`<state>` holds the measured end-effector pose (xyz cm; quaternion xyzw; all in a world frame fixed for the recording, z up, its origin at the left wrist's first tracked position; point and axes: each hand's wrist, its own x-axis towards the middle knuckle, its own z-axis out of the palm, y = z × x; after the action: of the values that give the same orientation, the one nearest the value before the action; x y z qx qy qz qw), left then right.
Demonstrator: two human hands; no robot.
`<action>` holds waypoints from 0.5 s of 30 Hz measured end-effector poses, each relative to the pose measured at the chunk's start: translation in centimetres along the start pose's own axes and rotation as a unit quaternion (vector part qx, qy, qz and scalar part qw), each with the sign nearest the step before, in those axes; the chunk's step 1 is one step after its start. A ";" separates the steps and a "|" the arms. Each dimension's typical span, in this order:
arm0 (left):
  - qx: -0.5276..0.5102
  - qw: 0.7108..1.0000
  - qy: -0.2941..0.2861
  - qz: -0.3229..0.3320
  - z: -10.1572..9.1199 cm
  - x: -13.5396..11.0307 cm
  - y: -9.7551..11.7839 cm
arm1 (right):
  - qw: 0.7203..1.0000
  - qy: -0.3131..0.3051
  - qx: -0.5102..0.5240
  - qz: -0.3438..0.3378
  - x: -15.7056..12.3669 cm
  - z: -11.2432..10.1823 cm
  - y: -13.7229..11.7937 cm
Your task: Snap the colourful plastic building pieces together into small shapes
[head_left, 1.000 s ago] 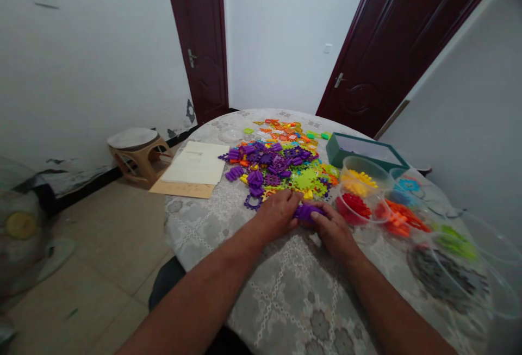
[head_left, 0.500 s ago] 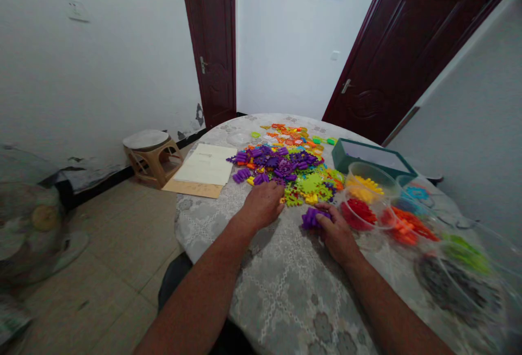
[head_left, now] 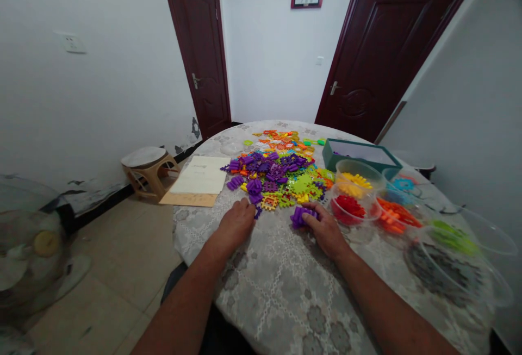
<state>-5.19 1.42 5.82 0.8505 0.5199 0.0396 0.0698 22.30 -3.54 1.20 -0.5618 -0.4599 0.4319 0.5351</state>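
My right hand (head_left: 326, 230) is closed around a cluster of purple ridged plastic pieces (head_left: 300, 217), held low over the tablecloth. My left hand (head_left: 237, 220) rests on the cloth with its fingers curled together. At its fingertips a dark purple toothed piece (head_left: 258, 212) shows, mostly hidden by the fingers. Just beyond lies a yellow-orange square piece (head_left: 269, 203). Behind both hands spreads a heap of plastic building pieces, with purple pieces (head_left: 265, 167) on the left and a large lime-green gear (head_left: 304, 184) on the right.
Clear tubs on the right hold yellow pieces (head_left: 354, 185), red pieces (head_left: 347, 209), orange pieces (head_left: 395, 216), blue, green pieces (head_left: 452, 235) and grey gears (head_left: 442, 273). A green box (head_left: 362, 154) stands behind them. Papers (head_left: 202, 175) lie at the left edge.
My left hand has drawn back and left from the heap's front edge, uncovering the yellow-orange piece. My right hand still holds the purple pieces. The head view has tilted up slightly.
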 end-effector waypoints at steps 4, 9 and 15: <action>-0.115 0.991 0.015 0.068 -0.3 -1.3 -0.4 | 0.999 -0.024 -0.016 -0.021 -0.1 -0.3 -0.3; -0.378 0.918 -0.038 0.116 -1.2 -0.3 1.2 | 0.993 -0.107 0.014 -0.044 0.0 -0.8 -0.4; -0.484 0.848 -0.147 0.155 -0.8 4.1 3.6 | 0.991 -0.115 0.054 -0.031 0.0 -0.6 0.0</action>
<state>-0.24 3.54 7.16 0.7741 0.2795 0.1710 0.5417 22.86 -3.65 1.19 -0.4643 -0.5117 0.5008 0.5213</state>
